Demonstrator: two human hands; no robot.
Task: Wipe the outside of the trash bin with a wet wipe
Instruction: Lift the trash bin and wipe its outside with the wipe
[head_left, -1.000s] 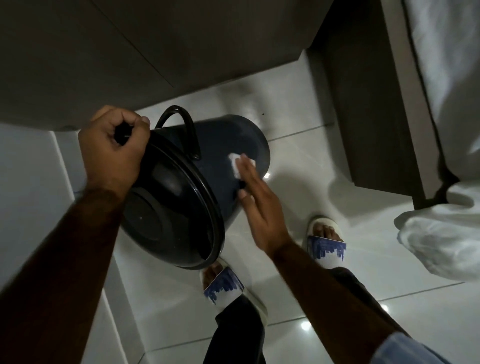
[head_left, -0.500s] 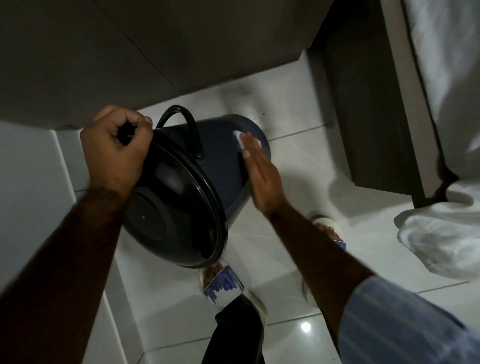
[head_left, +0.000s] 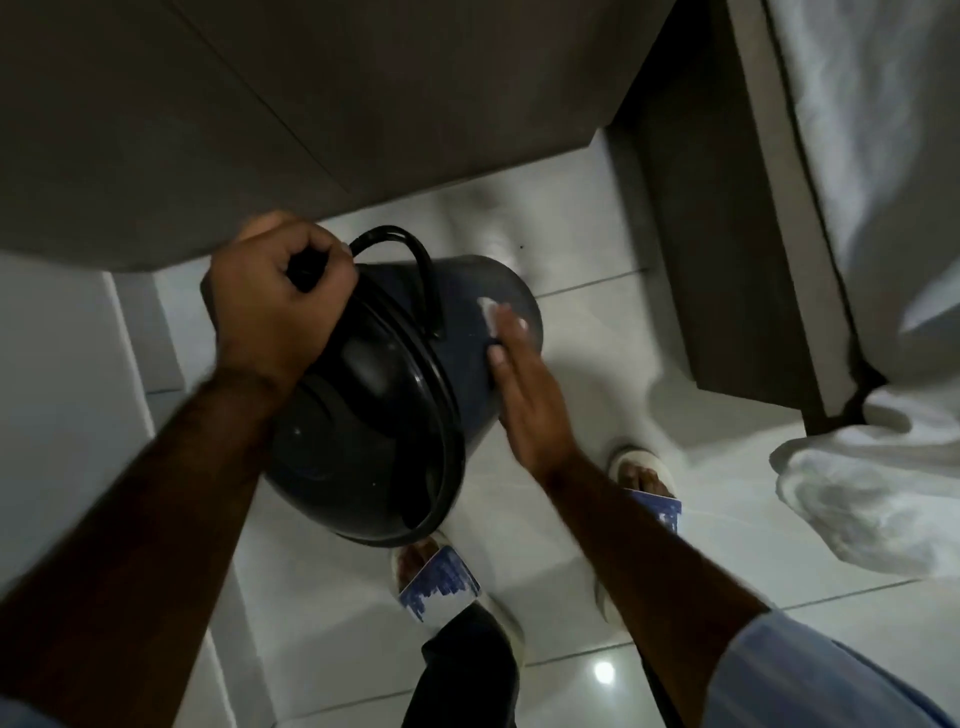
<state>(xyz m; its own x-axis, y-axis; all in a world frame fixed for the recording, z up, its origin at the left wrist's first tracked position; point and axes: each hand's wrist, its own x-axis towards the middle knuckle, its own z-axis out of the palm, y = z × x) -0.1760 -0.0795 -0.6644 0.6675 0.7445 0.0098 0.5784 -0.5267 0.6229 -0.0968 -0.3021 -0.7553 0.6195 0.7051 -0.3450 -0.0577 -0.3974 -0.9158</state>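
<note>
A dark trash bin (head_left: 467, 312) with a black lid and a black bail handle hangs tilted above the floor, its lid facing me. My left hand (head_left: 275, 306) is closed around the rim end of the handle and holds the bin up. My right hand (head_left: 524, 400) lies flat against the bin's right outer wall, fingers together. A small white wet wipe (head_left: 488, 310) is pressed under its fingertips near the bin's base; only a corner of it shows.
White glossy floor tiles (head_left: 649, 530) lie below. A grey cabinet (head_left: 363, 130) stands behind the bin, a dark bed frame (head_left: 727, 260) at right with white bedding (head_left: 872, 483) hanging off it. My feet in white-and-blue slippers (head_left: 441, 577) stand under the bin.
My right hand slid the wipe up the bin's side toward the base, then came back down a little. The left hand kept its hold; the bin hardly moved.
</note>
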